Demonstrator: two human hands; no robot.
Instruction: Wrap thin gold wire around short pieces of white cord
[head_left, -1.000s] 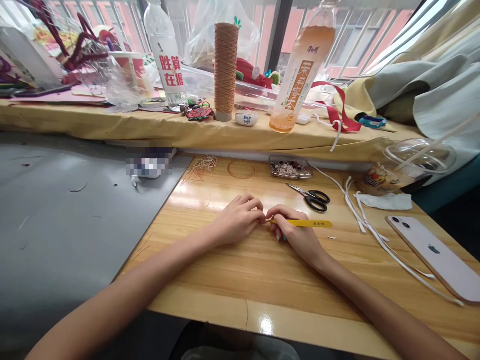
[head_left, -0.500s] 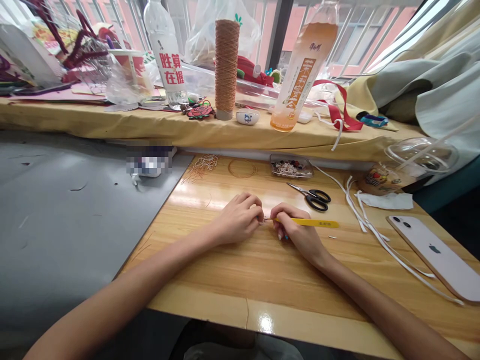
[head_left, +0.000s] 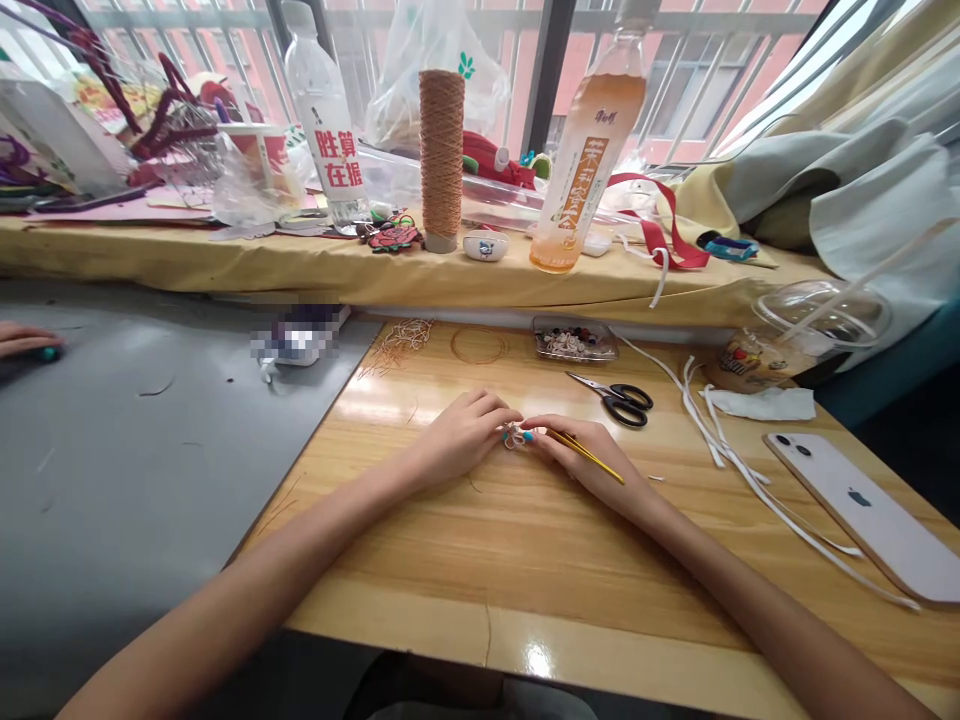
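Observation:
Both my hands rest on the wooden table (head_left: 525,560), fingertips meeting near its middle. My left hand (head_left: 461,437) is closed, pinching a small pale knotted piece (head_left: 514,435) of thread or beads. My right hand (head_left: 589,455) is closed on thin yellow tweezers (head_left: 592,457), whose tip points at that small piece while the handle slants back over the hand to the right. Black-handled scissors (head_left: 615,398) lie just beyond my right hand. A small clear tray of beads (head_left: 574,340) sits at the table's far edge.
A phone (head_left: 862,512) lies face down at the right, beside white cords (head_left: 739,465) and a plastic cup (head_left: 806,335). On the yellow-draped ledge (head_left: 412,270) stand a thread spool (head_left: 441,145) and two bottles (head_left: 581,150). A grey mat (head_left: 135,440) lies left; another person's fingers (head_left: 26,340) show at its edge.
The tweezers have swung from lying level, pointing right, to slanting back across my right hand. The small piece now shows between my fingertips. Another person's fingers have appeared at far left.

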